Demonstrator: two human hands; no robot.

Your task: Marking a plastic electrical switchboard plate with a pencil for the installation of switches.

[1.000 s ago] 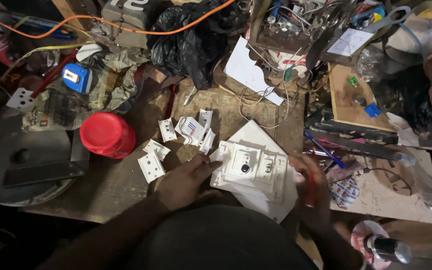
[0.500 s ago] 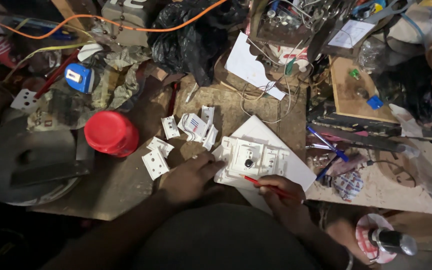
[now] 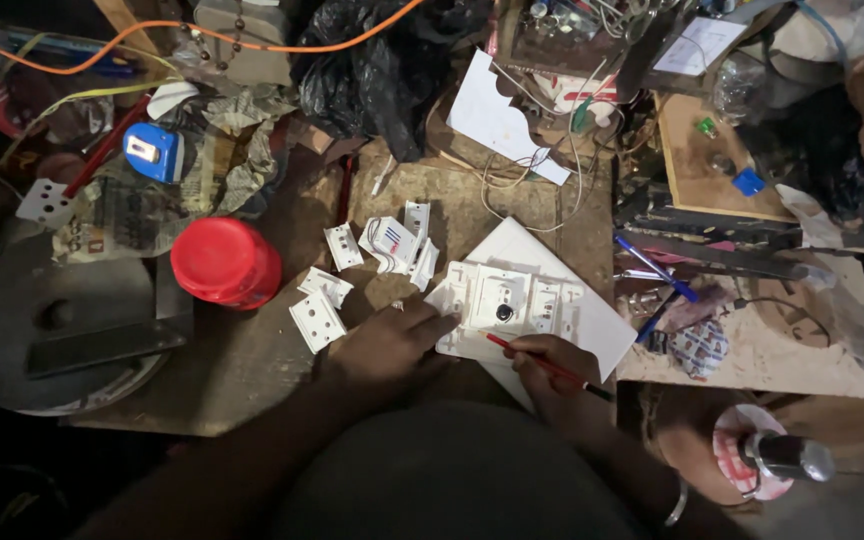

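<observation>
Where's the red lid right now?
In the head view the red lid sits on the workbench's left side, left of the small white switch plates and up-left of the left hand.

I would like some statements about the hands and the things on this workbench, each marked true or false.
1. The right hand holds a thin red tool. True.
2. The left hand rests against the white switch plate. True.
3. The red lid lies right of the plate. False: it lies left of it.
4. The small white switch parts are stacked on the blue tape measure. False: they lie apart from it, on the bench.
</observation>
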